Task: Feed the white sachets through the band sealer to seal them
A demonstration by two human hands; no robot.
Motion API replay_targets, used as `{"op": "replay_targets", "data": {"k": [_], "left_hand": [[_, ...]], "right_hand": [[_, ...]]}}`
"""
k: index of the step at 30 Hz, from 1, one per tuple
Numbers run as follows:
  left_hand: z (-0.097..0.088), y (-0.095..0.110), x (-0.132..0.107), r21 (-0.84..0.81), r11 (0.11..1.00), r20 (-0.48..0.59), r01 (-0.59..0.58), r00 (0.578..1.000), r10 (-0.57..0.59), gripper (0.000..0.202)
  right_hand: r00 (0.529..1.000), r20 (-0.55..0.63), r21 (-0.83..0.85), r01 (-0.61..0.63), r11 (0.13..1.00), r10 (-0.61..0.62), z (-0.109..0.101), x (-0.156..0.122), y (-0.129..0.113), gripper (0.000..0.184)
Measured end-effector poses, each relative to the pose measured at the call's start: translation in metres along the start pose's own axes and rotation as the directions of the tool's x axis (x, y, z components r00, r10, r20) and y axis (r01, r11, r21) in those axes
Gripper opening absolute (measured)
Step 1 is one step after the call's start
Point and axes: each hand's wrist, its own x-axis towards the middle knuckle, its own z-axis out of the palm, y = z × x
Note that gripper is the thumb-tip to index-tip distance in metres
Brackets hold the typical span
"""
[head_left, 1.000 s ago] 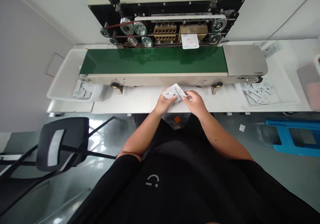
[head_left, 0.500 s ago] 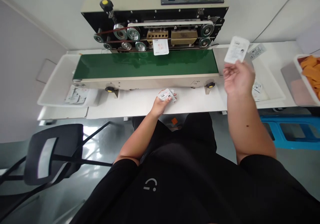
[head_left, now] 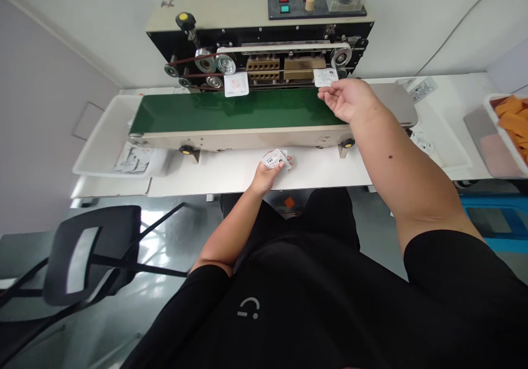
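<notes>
In front of me stands a band sealing machine [head_left: 259,11] with a green conveyor belt [head_left: 231,113]. My right hand [head_left: 346,98] pinches the lower edge of a small white printed sachet [head_left: 325,77], whose upper edge meets the sealing band at the machine's right end. Another white sachet [head_left: 236,84] hangs from the band farther left, above the belt. My left hand [head_left: 266,176] is closed around several similar printed sachets [head_left: 277,160], fanned a little, over the white table just below the conveyor.
A white bin [head_left: 99,138] with sachets stands left of the machine; another shallow tray [head_left: 449,154] lies right. A clear tub [head_left: 495,138] holds orange pieces. A black chair [head_left: 94,253] is at the left, a blue stool [head_left: 495,220] at the right.
My right hand has moved left with its sachet, from beyond the conveyor's right end to the sealing band. The sachet in the machine has travelled left. My left hand has stayed put.
</notes>
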Motion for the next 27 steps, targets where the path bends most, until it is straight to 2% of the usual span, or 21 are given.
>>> {"op": "replay_targets", "data": {"k": [3,6,10,13,17,23,25,27], "left_hand": [[0.001,-0.001,0.0,0.0,1.0,-0.011,0.0,1.0,0.0,0.071],[0.001,-0.004,0.0,0.0,1.0,-0.051,-0.008,0.999,0.008,0.069],[0.0,-0.007,0.003,0.013,0.999,-0.11,-0.039,0.993,0.041,0.066],[-0.002,-0.008,0.004,0.049,0.996,-0.112,-0.075,0.99,0.08,0.067],[-0.003,-0.009,0.003,0.073,0.993,-0.097,-0.09,0.991,0.096,0.063],[-0.002,-0.004,-0.001,0.106,0.993,-0.016,-0.051,0.998,0.053,0.049],[-0.002,-0.003,-0.002,0.133,0.989,0.0,-0.062,0.998,0.063,0.049],[-0.003,-0.004,-0.002,0.138,0.987,-0.007,-0.087,0.996,0.088,0.048]], "right_hand": [[0.987,0.032,0.02,-0.155,0.988,0.155,0.012,-0.021,-0.002,0.026],[0.993,0.028,-0.053,-0.115,0.992,0.116,0.012,-0.068,0.014,0.033],[0.998,0.057,-0.28,-0.011,0.96,0.028,0.005,-0.139,0.069,0.04],[0.99,0.102,-0.442,-0.047,0.896,0.102,0.002,-0.172,0.11,0.041],[0.927,0.218,-0.428,-0.189,0.884,0.304,0.002,-0.184,0.136,0.043],[0.889,0.273,-0.29,-0.288,0.913,0.367,-0.001,-0.184,0.134,0.048],[0.903,0.251,-0.307,-0.267,0.913,0.349,-0.003,-0.186,0.132,0.042],[0.943,0.181,-0.332,-0.209,0.92,0.28,-0.008,-0.186,0.125,0.04]]}}
